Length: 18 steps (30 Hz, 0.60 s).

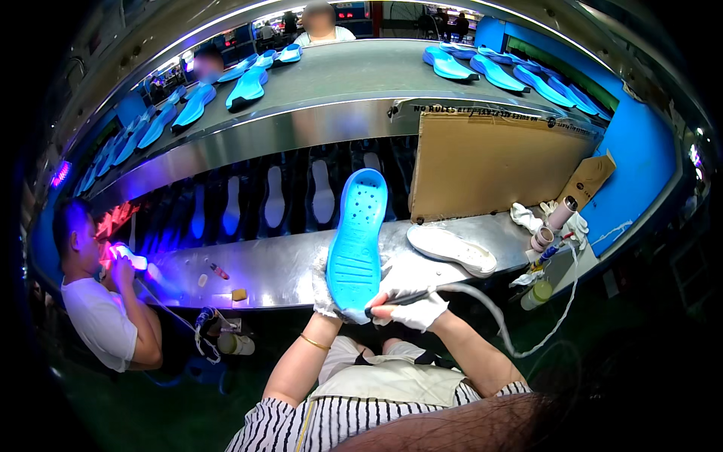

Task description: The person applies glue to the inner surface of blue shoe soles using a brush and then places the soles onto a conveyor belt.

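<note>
My left hand point(322, 290), in a white glove, grips a bright blue shoe sole point(357, 241) by its left edge and heel. The sole is held upright with its hole-dotted, ridged face toward me. In my right hand point(418, 312), also partly gloved with bare fingertips, is a slim dark pen-like applicator point(407, 298) joined to a pale hose point(493, 307). Its tip is close to the sole's heel edge; whether it touches cannot be made out. On the metal bench to the right lies a white shoe part point(452, 251).
A metal bench point(286, 277) runs across in front, with a yellow block point(239, 294) on it. Blue soles point(450, 63) sit on the green conveyor point(339, 71) above. Cardboard point(489, 169) leans behind; a pink flask point(562, 213) stands right. A co-worker point(113, 316) works at left.
</note>
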{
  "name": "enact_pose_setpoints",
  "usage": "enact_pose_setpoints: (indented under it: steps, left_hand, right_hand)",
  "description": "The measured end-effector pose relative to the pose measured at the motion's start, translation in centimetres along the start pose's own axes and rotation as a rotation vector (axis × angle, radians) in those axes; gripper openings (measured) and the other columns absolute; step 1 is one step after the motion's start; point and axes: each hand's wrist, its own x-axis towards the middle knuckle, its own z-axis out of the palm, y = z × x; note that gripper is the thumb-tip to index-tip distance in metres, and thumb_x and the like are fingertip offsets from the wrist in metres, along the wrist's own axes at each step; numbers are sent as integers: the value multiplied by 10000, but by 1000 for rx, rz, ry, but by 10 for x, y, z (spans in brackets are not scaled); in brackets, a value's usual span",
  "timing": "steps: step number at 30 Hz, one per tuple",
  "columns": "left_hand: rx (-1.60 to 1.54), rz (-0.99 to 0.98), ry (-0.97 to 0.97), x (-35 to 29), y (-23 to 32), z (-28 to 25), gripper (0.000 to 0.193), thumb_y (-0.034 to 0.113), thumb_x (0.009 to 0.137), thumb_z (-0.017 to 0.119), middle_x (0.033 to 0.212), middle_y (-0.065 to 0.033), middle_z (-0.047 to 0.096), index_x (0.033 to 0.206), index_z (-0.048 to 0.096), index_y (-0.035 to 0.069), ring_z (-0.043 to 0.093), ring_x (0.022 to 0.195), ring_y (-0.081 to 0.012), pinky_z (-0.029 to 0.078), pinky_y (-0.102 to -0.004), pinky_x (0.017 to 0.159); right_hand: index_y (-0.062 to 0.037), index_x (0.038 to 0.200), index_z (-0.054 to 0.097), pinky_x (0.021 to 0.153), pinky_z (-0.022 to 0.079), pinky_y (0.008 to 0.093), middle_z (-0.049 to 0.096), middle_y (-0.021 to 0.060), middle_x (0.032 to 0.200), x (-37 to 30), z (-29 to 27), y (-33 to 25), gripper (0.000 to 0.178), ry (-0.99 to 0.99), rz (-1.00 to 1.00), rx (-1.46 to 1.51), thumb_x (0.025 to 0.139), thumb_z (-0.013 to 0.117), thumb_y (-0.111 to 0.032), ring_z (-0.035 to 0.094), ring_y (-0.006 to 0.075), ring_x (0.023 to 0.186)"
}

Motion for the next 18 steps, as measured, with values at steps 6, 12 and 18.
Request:
enact_pose_setpoints:
  steps: [6,12,18]
  left_hand:
    - [8,88,118,-2,-6,-20,675,548,817,414,1127,-187,569,1219,477,9,570,983,-334,460,-451,884]
    - [164,99,62,-7,-6,-35,628,512,822,436,1144,-183,558,1204,489,16,563,995,-328,457,-443,900]
    - [-2,101,138,-12,-17,-13,553,433,850,437,1136,-166,560,1238,461,39,565,998,-306,456,-415,909]
  right_hand:
    - [-39,827,630,608,466,252,613,39,715,9,12,4,81,303,-338,-195,772,677,-74,578,129,639]
    - [-24,854,635,608,481,235,640,32,716,7,15,-7,95,117,-197,-140,790,669,-85,589,85,649]
    - [-19,830,622,582,475,237,613,53,711,27,7,2,61,555,-494,-272,784,661,-14,593,114,637]
